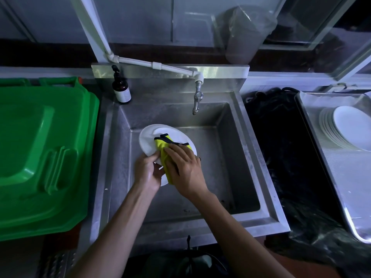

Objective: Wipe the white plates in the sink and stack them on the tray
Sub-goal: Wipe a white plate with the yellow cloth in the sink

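Note:
Over the steel sink [236, 149] a white plate [147, 140] is tilted, its near left rim gripped by my left hand [147, 171]. A yellow cloth with dark trim [163, 144] lies across the plate's face. My right hand [184, 167] presses it down with fingers spread flat. A second plate edge seems to show behind the first, but I cannot tell for sure. At the far right, a stack of several white plates [347, 129] sits on a metal tray [331, 177].
A green plastic bin lid [40, 153] fills the left side. A brown pump bottle [121, 90] stands on the sink's back left corner, and the tap [197, 99] hangs over the basin. A black bag-lined bin [281, 147] sits between sink and tray.

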`<state>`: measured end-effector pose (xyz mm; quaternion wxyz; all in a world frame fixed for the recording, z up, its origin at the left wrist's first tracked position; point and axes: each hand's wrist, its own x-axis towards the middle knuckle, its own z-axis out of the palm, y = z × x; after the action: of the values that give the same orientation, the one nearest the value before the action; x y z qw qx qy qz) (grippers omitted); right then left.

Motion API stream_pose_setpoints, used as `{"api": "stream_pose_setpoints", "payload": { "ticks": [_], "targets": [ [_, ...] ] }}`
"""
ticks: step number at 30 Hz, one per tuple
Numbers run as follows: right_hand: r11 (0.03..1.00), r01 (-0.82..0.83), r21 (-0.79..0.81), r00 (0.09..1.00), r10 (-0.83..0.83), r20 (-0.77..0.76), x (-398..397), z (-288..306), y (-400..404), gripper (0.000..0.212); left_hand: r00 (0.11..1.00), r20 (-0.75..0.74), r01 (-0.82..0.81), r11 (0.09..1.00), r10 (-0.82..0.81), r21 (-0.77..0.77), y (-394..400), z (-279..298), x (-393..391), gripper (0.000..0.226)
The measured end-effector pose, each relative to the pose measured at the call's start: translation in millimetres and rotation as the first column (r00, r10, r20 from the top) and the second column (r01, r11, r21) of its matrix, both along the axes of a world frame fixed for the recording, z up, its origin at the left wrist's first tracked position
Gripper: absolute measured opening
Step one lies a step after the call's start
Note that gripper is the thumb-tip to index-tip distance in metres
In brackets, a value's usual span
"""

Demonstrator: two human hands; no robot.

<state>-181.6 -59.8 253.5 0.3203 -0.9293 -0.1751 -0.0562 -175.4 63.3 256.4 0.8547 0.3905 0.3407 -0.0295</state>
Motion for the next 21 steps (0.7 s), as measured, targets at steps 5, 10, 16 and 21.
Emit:
{"api": "stream_pose_setpoints", "payload": {
  "ticks": [5,10,16,21],
  "targets": [
    [0.997,0.078,0.015,0.995,-0.077,-0.057,-3,-4,-8,0.036,0.998,0.053,0.031,0.999,-0.031,-0.012,0,-2,-4,0.03],
    [0.986,0.146,0.081,0.983,-0.135,-0.127,8,-17,-22,0.034,0.995,0.076,0.065,0.997,-0.062,-0.044,8,-6,-7,0.03],
    [0.952,0.223,0.208,0.957,-0.173,-0.231,26,-27,-36,0.035,0.98,0.148,0.143,0.989,-0.134,-0.049,18,-6,-11,0.035],
    [0.94,0.243,0.239,0.942,-0.17,-0.289,48,-23,-42,0.038,0.961,0.166,0.228,0.974,-0.222,-0.015,30,-7,-14,0.039]
  ]
}}
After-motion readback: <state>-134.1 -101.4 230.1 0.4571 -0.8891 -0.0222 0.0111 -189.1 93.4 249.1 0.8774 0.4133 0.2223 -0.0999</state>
